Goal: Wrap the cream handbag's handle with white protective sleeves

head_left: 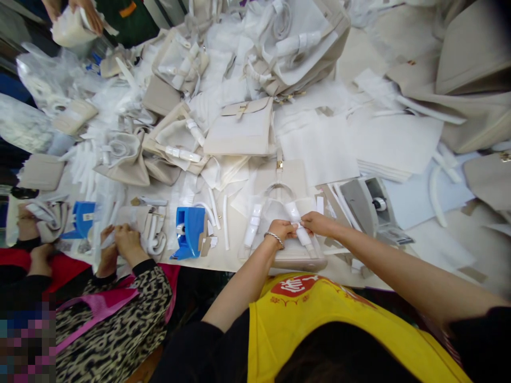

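In front of me at the table's near edge lies a beige handbag (293, 173), its handle partly covered with white wrapping (252, 226). My left hand (282, 230), with a twisted bracelet at the wrist, pinches the wrapping on the right side of the handle. From the other side my right hand (318, 223) closes its fingertips on the same wrapped handle part. Both hands nearly meet there, and the fingertips hide a bit of the wrapping. Thin see-through sheeting seems to lie over the bag's lower part.
A blue tape dispenser (189, 234) stands left of the bag, a grey tape dispenser (369, 205) to the right. White foam strips (225, 221) lie between. Behind, a finished-looking handbag (241, 127) stands among heaped bags and white sheets (319, 146). A co-worker's hands (126, 243) work at left.
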`<state>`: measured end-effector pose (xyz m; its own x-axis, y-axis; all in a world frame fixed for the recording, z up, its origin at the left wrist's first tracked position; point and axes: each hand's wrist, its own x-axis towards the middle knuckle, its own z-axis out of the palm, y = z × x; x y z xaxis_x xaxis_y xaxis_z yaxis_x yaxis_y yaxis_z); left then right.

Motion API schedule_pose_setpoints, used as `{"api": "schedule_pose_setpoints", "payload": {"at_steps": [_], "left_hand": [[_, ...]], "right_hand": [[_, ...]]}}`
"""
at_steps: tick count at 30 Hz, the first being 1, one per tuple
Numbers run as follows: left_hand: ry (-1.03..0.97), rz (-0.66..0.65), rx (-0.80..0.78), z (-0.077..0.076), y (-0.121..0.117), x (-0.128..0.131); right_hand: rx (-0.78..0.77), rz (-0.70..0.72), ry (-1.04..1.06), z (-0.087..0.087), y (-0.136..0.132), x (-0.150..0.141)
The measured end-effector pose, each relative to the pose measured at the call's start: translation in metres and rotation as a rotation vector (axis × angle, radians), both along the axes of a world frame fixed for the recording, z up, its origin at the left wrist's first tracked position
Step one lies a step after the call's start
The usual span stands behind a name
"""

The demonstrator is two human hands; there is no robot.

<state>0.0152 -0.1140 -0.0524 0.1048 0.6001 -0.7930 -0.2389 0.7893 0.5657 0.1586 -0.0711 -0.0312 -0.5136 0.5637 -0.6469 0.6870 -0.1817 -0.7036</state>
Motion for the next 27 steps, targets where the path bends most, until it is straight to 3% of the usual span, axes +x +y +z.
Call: {"api": "schedule_pose_setpoints", "payload": {"at_steps": [3,6,18,27], "left_hand": [[0.049,-0.003,0.025,-0.002,-0.002,0.002],[0.041,0.048,0.034,-0.004,-0.003,0.004],[-0.048,0.173,0.020,0.005,-0.005,0.014],[0.140,0.060,0.006,-0.004,-0.005,0.016]], "right_hand": [[0.196,0.142,-0.199,0.001,-0.001,-0.008],[0.275,0.172,-0.297,0.000,-0.004,-0.014],[0.231,0.069,-0.242,-0.003,-0.010,-0.011],[0.122,-0.053,-0.096,0.002,-0.016,-0.009]]}}
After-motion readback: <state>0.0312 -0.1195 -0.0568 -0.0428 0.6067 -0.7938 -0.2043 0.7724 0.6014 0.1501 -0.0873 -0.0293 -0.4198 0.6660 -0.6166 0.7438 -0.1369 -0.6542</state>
